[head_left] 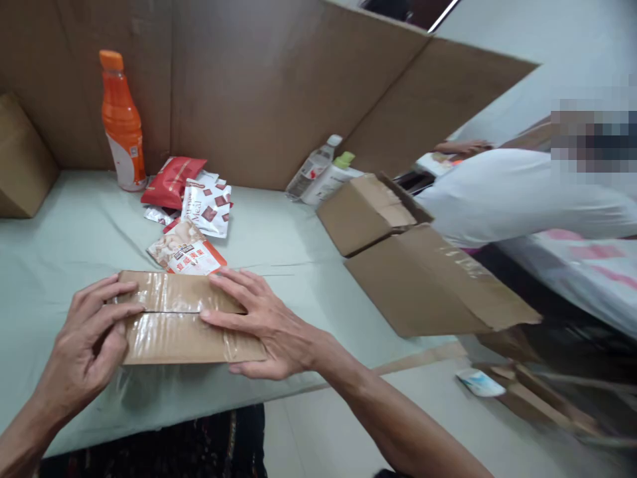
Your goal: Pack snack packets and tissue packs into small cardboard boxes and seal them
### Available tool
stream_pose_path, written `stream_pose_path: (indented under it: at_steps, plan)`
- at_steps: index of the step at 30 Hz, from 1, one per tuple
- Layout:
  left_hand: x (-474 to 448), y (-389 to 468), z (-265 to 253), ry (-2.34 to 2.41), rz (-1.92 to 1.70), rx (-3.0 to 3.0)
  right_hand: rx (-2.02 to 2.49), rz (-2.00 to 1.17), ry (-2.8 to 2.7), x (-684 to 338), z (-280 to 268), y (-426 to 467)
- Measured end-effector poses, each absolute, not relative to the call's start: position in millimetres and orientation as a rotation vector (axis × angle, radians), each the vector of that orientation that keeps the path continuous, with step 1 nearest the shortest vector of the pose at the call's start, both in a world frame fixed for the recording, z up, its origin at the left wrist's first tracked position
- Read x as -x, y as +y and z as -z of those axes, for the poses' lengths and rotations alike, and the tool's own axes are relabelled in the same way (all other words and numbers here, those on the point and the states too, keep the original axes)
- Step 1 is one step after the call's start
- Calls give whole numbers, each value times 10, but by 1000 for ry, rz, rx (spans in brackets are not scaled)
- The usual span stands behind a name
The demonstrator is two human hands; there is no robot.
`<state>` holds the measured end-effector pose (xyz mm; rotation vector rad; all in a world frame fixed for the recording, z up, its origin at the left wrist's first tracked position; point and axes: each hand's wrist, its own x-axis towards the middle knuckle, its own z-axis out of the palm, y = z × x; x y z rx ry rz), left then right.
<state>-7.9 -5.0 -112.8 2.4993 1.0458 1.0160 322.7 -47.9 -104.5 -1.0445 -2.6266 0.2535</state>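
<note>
The left hand (77, 345) grips the left end of a small cardboard box (174, 335), its fingertips lying on the top. The right hand (271, 325) grasps the other end, fingers spread over the top and thumb at the near side. The box is at the near side of the bench (298, 245), clear tape shining on both sides of its middle seam. Just beyond it lies a picture packet (186, 252), then a white packet (209, 209) with brown squares and a red packet (172, 182). An orange bottle (121, 126) stands near a cardboard screen (273, 79). Farther right are a clear bottle (316, 166), a white bottle (326, 182) and a larger carton (423, 285). Past them shows another person's white sleeve (488, 192).
</note>
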Motion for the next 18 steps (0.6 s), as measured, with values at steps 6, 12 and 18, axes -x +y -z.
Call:
stream_pose_path:
  at_steps: [6, 12, 18]
  plan:
    - [103, -214, 1144, 1072, -975, -2474, 1019, -288, -2576, -3233, 1027, -622]
    - [88, -387, 1399, 1138, -972, -2327, 1348, -147, -2353, -3843, 1036, -1527]
    - [-80, 107, 1994, 1299, -783, -2502, 1915, 175, -1900, -4709, 1356, -1706]
